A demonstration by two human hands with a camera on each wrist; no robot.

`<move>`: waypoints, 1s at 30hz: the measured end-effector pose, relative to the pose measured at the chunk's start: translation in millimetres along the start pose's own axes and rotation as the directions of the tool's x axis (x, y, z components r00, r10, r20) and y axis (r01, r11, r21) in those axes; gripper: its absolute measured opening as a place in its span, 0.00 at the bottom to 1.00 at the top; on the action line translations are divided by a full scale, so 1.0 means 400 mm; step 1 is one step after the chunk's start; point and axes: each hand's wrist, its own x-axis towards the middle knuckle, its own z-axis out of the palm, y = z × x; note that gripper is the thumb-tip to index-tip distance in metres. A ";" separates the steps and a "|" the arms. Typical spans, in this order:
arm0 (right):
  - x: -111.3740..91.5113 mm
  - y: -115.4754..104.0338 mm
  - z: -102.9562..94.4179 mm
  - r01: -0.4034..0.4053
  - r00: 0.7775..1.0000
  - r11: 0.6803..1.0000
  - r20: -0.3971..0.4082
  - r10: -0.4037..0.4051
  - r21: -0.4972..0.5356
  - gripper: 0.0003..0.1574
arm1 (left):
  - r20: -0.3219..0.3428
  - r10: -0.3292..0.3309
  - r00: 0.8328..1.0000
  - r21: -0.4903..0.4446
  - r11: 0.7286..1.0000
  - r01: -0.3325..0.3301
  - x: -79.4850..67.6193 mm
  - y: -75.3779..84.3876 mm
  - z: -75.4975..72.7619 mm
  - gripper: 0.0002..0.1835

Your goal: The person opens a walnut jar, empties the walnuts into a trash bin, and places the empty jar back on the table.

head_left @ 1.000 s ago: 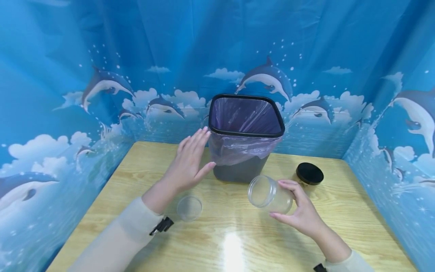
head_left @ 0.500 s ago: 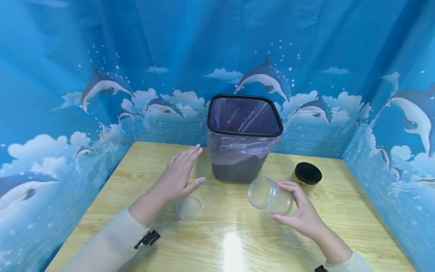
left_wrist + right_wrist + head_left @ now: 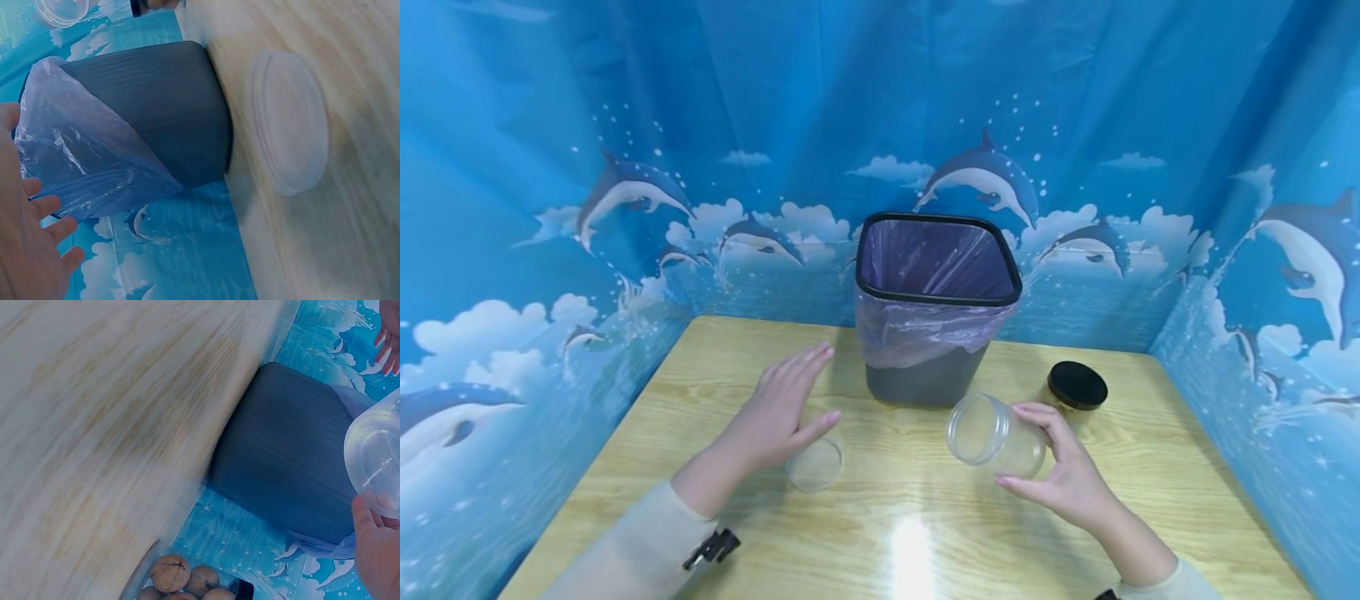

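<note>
My right hand [image 3: 1071, 475] grips a clear plastic jar [image 3: 1000, 437] by its sides, tilted with its uncapped mouth toward the left. Nothing shows inside the jar. With fingers straight and holding nothing, my left hand [image 3: 778, 408] hovers over the left half of the table. Just under its thumb, a clear round lid [image 3: 816, 467] lies on the wood; the left wrist view shows this lid [image 3: 290, 122] unobstructed. Behind and between both hands stands a grey trash bin [image 3: 925, 379] with a black rim and a purple liner bag [image 3: 936, 329].
Right of the bin is a second jar with a black lid [image 3: 1077, 385]; in the right wrist view, walnuts [image 3: 170, 573] show through its side. Blue dolphin-print curtains [image 3: 820, 125] surround the wooden table [image 3: 865, 533] at the back and sides.
My left hand has drawn back from beside the bin, moving left and nearer to me over the table. The right hand holds the jar in much the same pose.
</note>
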 end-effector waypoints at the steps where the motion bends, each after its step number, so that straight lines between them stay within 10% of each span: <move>1: 0.000 0.001 0.001 0.004 1.000 1.000 0.001 -0.004 0.003 0.61 | -0.001 0.004 1.000 0.002 1.000 -0.004 -0.003 -0.001 0.002 0.45; 15: 0.006 0.007 0.005 0.036 0.999 0.999 0.002 -0.036 0.018 0.61 | 0.031 -0.059 0.998 -0.072 0.996 0.061 -0.045 -0.036 0.040 0.47; 30: 0.010 0.003 0.003 -0.018 1.000 1.000 0.022 0.018 -0.023 0.61 | 0.280 -0.146 0.949 -0.139 0.972 0.190 -0.074 -0.048 0.056 0.48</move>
